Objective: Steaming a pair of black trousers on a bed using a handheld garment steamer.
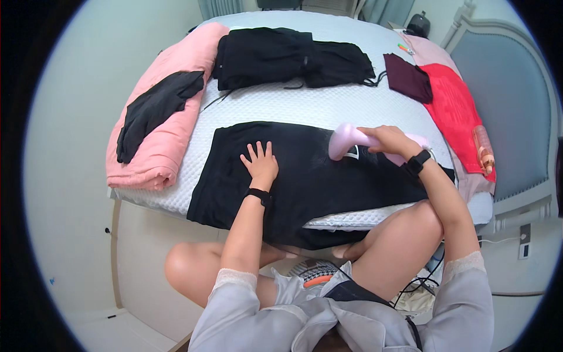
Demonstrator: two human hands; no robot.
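A black garment (pixel 287 182) lies spread across the near part of the bed, one part drooping over the front edge. Flat on its left half rests my left hand (pixel 261 163), fingers spread and holding nothing. My right hand (pixel 390 139) is wrapped round the handle of a lilac handheld garment steamer (pixel 345 138). The steamer's head is over the garment's upper middle, beside a small white outlined mark (pixel 353 154). A pale hazy patch shows on the black cloth left of the head. Whether the head touches the cloth, I cannot tell.
Folded black clothes (pixel 264 58) lie farther back on the white bed (pixel 199 132). A rolled pink quilt (pixel 158 141) with a dark grey garment (pixel 155 114) is at left. At right are a maroon folded cloth (pixel 407 79), a red cloth (pixel 454 111), a pink bottle (pixel 483 146) and the headboard (pixel 504 88).
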